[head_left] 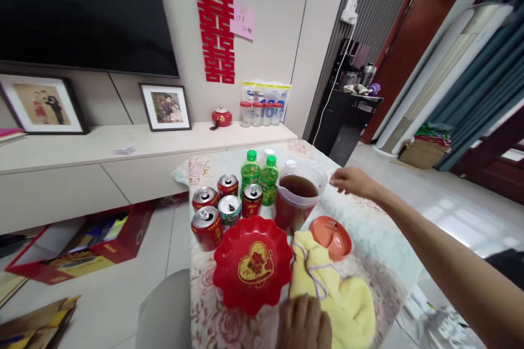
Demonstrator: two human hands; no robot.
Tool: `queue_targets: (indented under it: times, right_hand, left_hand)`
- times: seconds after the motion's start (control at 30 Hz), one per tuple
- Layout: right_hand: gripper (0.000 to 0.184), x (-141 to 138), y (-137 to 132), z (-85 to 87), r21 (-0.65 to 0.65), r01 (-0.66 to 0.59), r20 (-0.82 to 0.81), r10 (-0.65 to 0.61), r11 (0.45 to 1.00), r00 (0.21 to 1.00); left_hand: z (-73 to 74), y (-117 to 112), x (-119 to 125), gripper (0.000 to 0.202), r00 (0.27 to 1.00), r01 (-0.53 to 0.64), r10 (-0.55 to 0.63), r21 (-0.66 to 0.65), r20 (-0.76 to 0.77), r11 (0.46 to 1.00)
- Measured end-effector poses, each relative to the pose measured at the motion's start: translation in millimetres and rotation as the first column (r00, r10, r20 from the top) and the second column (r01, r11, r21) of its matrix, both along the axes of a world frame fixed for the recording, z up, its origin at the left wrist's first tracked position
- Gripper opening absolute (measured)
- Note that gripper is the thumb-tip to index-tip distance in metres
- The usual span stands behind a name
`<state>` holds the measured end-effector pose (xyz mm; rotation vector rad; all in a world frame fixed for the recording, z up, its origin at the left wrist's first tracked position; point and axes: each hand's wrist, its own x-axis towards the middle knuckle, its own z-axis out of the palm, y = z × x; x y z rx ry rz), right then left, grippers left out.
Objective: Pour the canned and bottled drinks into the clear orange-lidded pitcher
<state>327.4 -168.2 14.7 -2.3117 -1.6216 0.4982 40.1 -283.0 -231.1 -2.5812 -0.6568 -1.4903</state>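
My left hand (305,323) is at the bottom edge of the view, closed with its knuckles up, beside a yellow cloth (347,305) with a purple cord. What its fingers hold, if anything, is hidden. Out to the right, my right hand (350,181) has its fingers drawn together by the rim of a translucent plastic pitcher (301,204). Whether it grips anything there is not clear. Dark brown liquid fills much of the pitcher. In front of my left hand lies a red scalloped plate (254,297) with a gold heart print. An orange lid (333,237) rests beyond the cloth.
Several drink cans (207,226) and green-capped bottles (269,180) stand left of the pitcher on the floral tablecloth (233,332). Behind is a white cabinet (98,144) with framed photos and red-lidded jars (256,114). An open red box (139,229) sits on the floor.
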Motion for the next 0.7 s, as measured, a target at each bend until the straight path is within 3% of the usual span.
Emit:
queue_targets:
  times: [0.07,0.13,0.27,0.43,0.53,0.7]
  right_hand:
    - [0.012,0,-43,-31.7,-0.026,-0.019,0.032,0.020,0.999,0.999]
    - [0.009,-9,-79,-62.4,-0.017,-0.051,0.066,0.052,0.999,0.996]
    - [0.024,-37,-115,-99.9,0.050,-0.184,0.110,0.177,0.982,0.978]
    - [0.028,-62,-120,-108.9,0.035,-0.333,0.175,0.322,0.942,0.930]
    - [0.023,-65,-125,-113.6,0.005,-0.323,0.217,0.314,0.946,0.924]
    - [0.025,-58,-133,-120.4,0.031,-0.283,0.183,0.273,0.959,0.944]
  left_hand:
    - [2.7,-1,-3,0.004,0.996,0.044,-0.045,-0.022,-0.079,0.999]
    - [8.5,-2,-10,0.014,0.985,0.069,-0.077,-0.056,-0.154,0.996]
    - [11.6,-3,-17,0.022,0.984,0.057,-0.063,-0.039,-0.168,0.998]
    - [4.0,-1,-7,0.016,1.000,0.009,-0.008,0.050,-0.028,0.999]
    - [-0.3,-1,-4,0.020,1.000,0.003,-0.002,0.046,-0.009,0.999]
    - [-14.9,-4,-2,0.008,0.997,-0.016,0.018,0.028,-0.072,0.999]
